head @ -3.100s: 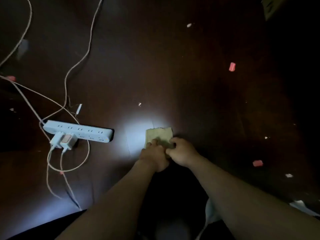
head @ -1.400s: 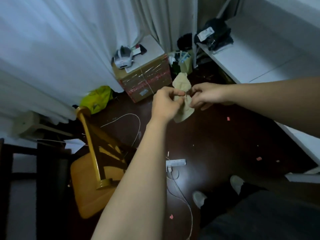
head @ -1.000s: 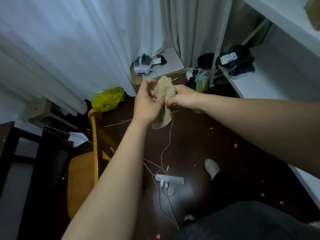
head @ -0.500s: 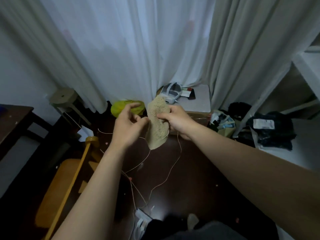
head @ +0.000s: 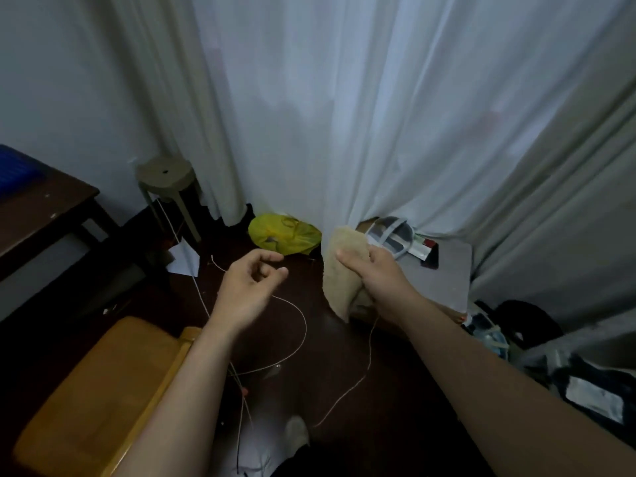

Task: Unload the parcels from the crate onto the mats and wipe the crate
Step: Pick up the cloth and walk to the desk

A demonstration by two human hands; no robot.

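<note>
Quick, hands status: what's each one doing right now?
Left hand: open, fingers loosely curled, holding nothing.
Right hand: holding the cloth.

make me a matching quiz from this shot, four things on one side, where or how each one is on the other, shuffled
Things:
1 cloth
2 yellow bag
3 stool
4 left hand

States:
a on the floor below the curtain
b empty, fingers loosely curled
c gripped in the right hand
d in the corner by the wall

Pairs: 1-c, 2-a, 3-d, 4-b
</note>
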